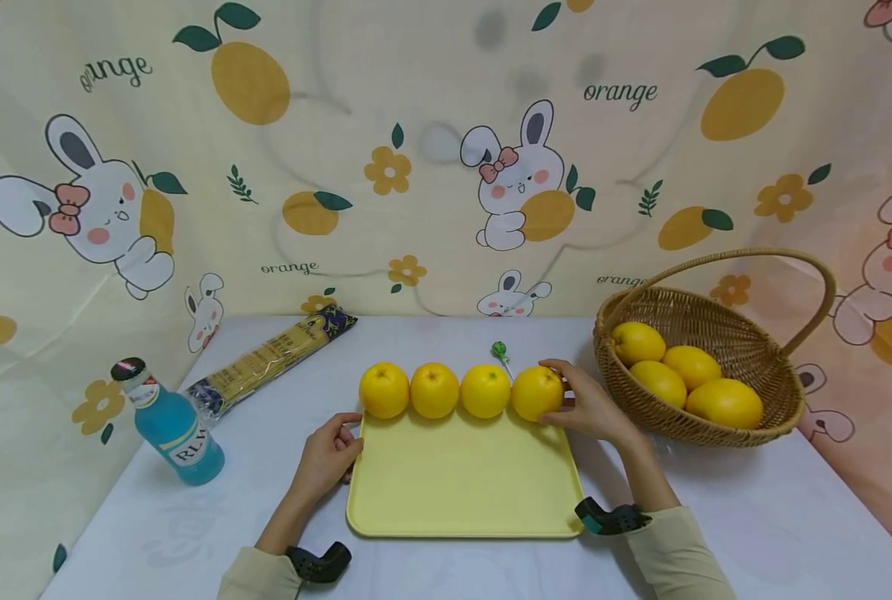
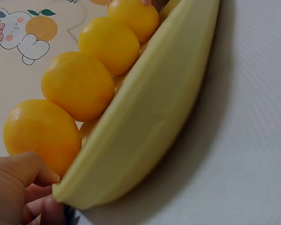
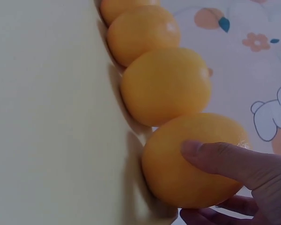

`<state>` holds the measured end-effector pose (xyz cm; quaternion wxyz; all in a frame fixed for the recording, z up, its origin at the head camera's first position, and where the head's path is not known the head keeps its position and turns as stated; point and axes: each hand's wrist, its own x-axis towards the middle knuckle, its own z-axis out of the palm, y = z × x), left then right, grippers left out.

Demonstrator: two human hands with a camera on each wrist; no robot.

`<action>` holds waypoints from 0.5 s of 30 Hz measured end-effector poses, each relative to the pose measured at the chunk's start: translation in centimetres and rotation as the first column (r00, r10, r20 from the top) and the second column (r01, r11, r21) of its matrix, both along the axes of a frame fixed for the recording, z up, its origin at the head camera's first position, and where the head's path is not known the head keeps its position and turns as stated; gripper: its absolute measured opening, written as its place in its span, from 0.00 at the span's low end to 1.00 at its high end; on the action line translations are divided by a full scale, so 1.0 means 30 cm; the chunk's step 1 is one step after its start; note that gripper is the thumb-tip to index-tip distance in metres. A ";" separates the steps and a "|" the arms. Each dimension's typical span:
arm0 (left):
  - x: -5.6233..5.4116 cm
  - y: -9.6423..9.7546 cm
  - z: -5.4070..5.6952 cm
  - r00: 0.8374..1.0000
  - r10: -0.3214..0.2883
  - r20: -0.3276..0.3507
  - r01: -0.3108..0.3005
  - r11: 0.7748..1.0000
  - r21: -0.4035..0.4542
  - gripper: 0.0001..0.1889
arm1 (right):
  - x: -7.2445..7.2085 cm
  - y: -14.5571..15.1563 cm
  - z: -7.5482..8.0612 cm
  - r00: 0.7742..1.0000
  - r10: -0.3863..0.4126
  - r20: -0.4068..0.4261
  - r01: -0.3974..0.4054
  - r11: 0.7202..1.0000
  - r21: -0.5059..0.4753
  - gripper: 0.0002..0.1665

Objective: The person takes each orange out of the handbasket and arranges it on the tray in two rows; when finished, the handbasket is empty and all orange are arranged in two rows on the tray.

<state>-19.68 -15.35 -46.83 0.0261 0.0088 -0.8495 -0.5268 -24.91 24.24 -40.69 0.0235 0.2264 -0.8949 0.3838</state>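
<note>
A row of several round yellow-orange oranges (image 1: 434, 391) lies along the far edge of a pale yellow tray (image 1: 461, 483), side by side. My right hand (image 1: 592, 408) holds the rightmost orange (image 1: 534, 394), with the thumb across its side in the right wrist view. At the tray's upper left corner, my left hand (image 1: 324, 458) pinches the rim between thumb and fingers. The leftmost orange (image 2: 42, 133) sits just beyond that hand in the left wrist view. Part of the left fingers is hidden behind the tray's edge.
A wicker basket (image 1: 716, 321) with several yellow fruits (image 1: 724, 403) stands to the right. On the left are a blue bottle (image 1: 179, 437) and a long gold packet (image 1: 273, 362). Behind the oranges lies a green-wrapped lollipop (image 1: 499, 351). A printed cloth (image 1: 416, 83) hangs at the back.
</note>
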 end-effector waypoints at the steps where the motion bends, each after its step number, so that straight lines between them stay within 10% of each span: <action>1: 0.000 0.000 0.000 1.000 -0.001 -0.001 0.001 1.000 0.000 0.19 | -0.009 0.005 -0.012 1.000 -0.007 0.001 0.007 1.000 0.001 0.48; 15: -0.001 0.000 -0.004 1.000 0.001 -0.004 -0.001 1.000 -0.002 0.19 | -0.011 -0.004 -0.029 0.999 -0.054 0.009 0.054 0.999 -0.001 0.48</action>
